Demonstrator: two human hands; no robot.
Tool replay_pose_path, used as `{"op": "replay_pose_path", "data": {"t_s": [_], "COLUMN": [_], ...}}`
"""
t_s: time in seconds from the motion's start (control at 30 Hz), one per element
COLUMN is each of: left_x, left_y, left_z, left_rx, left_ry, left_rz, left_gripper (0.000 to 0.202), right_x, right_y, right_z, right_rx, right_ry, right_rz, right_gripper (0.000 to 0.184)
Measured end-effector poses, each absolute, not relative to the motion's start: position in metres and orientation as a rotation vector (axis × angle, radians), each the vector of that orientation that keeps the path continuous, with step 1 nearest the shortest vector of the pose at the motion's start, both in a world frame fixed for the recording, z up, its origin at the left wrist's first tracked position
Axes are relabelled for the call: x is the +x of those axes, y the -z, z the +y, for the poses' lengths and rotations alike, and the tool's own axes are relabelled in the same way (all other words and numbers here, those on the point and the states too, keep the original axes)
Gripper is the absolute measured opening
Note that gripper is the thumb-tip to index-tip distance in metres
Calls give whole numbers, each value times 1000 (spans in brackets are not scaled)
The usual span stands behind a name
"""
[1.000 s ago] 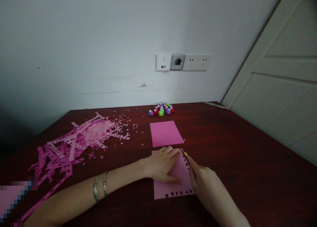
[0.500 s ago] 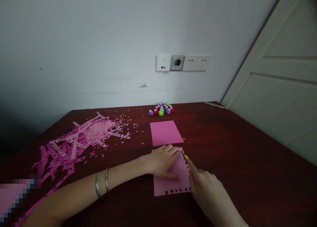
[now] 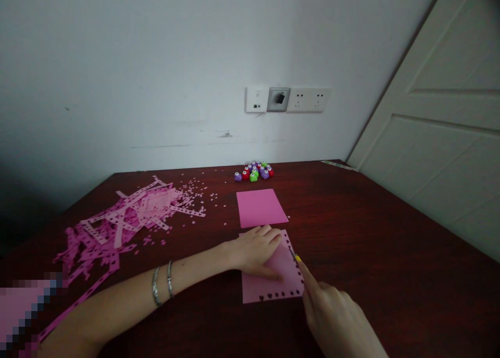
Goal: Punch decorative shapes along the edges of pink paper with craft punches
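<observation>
My left hand lies flat, fingers spread, on a pink paper sheet whose right and near edges carry punched heart holes. My right hand is closed on a thin tool with a yellow part, its tip against the sheet's right edge; I cannot make out what the tool is. A second plain pink sheet rests on the dark wooden table just beyond.
A heap of cut pink paper strips and small punched bits covers the table's left side. Several small coloured punches sit by the wall. Wall sockets are above them; a white door stands at right.
My right hand has drawn the tool back toward me along the sheet's right edge. My left hand has stayed on the sheet.
</observation>
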State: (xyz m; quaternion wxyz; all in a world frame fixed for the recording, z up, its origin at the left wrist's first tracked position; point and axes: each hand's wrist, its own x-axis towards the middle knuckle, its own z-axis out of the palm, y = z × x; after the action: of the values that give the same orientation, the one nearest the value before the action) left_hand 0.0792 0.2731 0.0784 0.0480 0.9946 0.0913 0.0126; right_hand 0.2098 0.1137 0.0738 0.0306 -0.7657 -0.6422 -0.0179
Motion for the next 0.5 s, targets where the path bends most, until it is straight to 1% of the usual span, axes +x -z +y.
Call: {"op": "replay_pose_path", "data": {"t_s": [0.13, 0.33, 0.4, 0.5], "left_x": [79, 79, 79, 79], "left_y": [-77, -73, -72, -71], "left_z": [274, 276, 277, 276], "left_rx": [3029, 3035, 3039, 3042], "left_ry": [-53, -42, -34, -36], "left_rz": [263, 259, 265, 266], "left_gripper": [79, 83, 83, 84], "right_x": [213, 215, 217, 222], "right_y": [-63, -32, -27, -31], "right_z": [105, 92, 87, 79], "right_rx": [-2293, -2317, -2305, -2232], "right_ry": [97, 179, 117, -68], "right_rz": [-2013, -1915, -1923, -1988], "right_gripper": [55, 58, 58, 56]}}
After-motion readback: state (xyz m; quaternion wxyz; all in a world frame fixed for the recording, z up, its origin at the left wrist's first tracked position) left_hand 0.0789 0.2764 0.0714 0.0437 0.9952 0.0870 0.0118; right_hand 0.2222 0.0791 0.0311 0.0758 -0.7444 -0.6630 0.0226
